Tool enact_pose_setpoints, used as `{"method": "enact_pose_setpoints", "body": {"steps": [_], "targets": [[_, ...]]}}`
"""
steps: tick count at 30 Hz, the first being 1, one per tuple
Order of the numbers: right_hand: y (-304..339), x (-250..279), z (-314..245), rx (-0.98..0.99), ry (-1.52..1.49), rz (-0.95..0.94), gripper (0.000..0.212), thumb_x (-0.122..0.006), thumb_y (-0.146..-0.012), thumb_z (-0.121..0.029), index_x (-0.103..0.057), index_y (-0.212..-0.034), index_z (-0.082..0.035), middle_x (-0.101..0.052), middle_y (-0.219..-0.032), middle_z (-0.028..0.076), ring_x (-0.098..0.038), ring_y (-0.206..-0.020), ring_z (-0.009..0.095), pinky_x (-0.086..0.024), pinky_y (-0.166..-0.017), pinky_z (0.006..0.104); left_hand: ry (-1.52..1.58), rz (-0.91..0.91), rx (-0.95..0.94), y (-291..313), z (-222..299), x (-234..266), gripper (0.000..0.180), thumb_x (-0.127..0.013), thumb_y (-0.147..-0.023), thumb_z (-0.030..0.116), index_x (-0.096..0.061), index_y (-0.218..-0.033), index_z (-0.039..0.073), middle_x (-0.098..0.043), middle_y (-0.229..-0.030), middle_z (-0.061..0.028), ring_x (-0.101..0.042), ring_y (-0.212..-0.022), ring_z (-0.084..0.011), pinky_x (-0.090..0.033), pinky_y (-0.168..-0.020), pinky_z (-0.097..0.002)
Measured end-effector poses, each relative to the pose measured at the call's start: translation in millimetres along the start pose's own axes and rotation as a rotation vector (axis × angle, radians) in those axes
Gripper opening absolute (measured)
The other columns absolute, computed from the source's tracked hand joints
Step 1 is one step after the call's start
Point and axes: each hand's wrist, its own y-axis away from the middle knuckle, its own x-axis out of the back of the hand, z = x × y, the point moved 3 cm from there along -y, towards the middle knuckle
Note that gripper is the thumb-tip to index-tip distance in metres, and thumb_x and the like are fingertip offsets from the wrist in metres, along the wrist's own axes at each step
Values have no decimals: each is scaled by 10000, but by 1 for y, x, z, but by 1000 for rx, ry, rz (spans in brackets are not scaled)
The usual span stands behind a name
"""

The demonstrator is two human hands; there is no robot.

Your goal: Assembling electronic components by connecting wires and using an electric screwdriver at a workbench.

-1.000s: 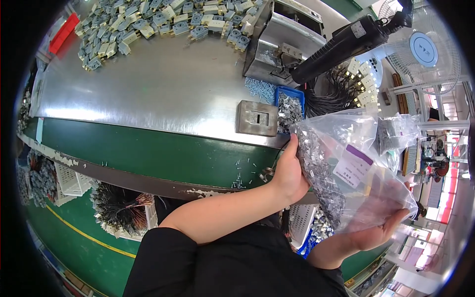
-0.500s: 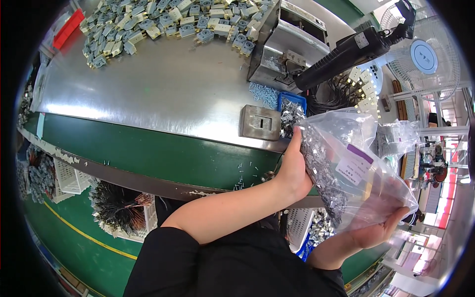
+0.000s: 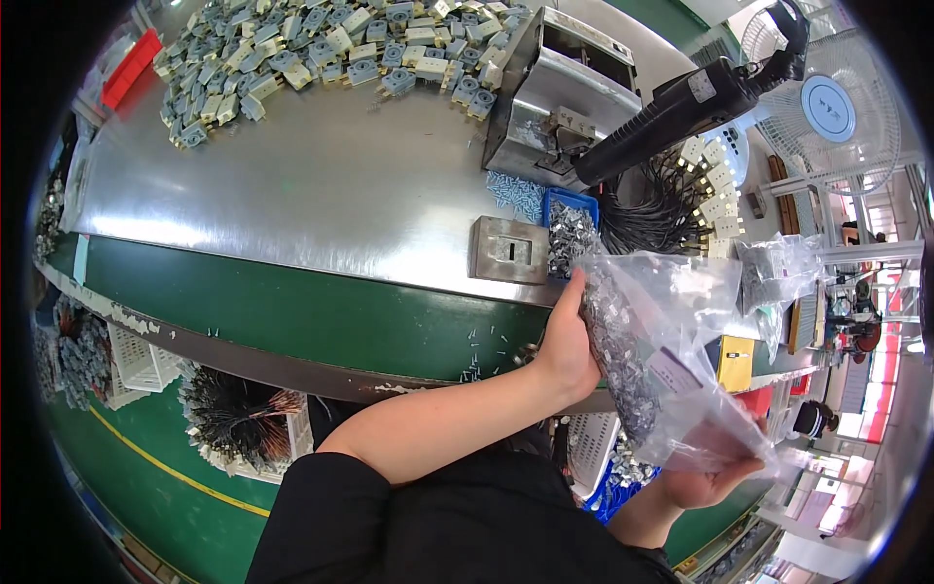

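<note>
Between my two hands is a clear plastic bag (image 3: 696, 302) with a label and many small shiny metal pieces (image 3: 621, 365) along its left side. My left hand (image 3: 572, 346) is closed on the bag's left edge, near its upper end. The lower right part of the bag is gripped by my right hand (image 3: 705, 482), its fingers partly seen through the plastic. Just beyond the bag's upper left end stands a blue tray (image 3: 572, 200) heaped with similar metal pieces. A metal block with a slot (image 3: 509, 250) sits beside that tray, left of the bag.
Small blue screws (image 3: 518, 195) lie behind the block. A metal machine (image 3: 564, 92) and a black power screwdriver (image 3: 671, 117) stand beyond. Grey and cream switch-like parts (image 3: 341, 44) are piled at the back left. Black cables (image 3: 652, 214) and a fan (image 3: 827, 107) are to the right.
The bag has tipped and shifted slightly down and left, its upper end now beside the blue tray. My right hand has moved left and a little down with it.
</note>
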Motion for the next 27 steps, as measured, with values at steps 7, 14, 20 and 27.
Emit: {"method": "enact_pose_setpoints", "body": {"steps": [7, 14, 20, 27], "targets": [[61, 18, 6, -70, 44, 147, 588, -336, -1130, -521, -386, -1574, -138, -475, -1554, 162, -451, -1442, 371, -324, -1224, 604, -15, -164, -49, -9, -9, 32, 575, -361, -1112, 569, -621, -1258, 77, -712, -1164, -113, -687, -1120, -273, -530, -1032, -474], [110, 38, 16, -245, -41, 400, 667, -352, -1118, -550, -219, -1667, -194, -420, -1626, 149, -437, -1466, 363, -307, -1214, 639, -315, -268, -147, -7, -21, 33, 543, -412, -1111, 547, -595, -1271, 62, -702, -1143, -118, -697, -1084, -239, -553, -981, -434], [121, 46, 22, -273, -135, 585, 652, -338, -1112, -578, -249, -1657, -231, -456, -1608, 106, -481, -1437, 346, -341, -1154, 722, -493, -236, -282, -1, -34, 10, 539, -526, -1093, 487, -457, -1400, 49, -670, -1143, -110, -688, -1049, -210, -556, -946, -387], [84, 47, 17, -136, -382, 705, 858, -322, -1053, -712, -211, -1678, -134, -243, -1735, 98, -238, -1590, 324, -188, -1298, 512, -790, -514, -329, 13, -81, -83, 375, -677, -1053, 276, -528, -1310, 48, -659, -1084, -50, -620, -973, -109, -513, -875, -293]]}}
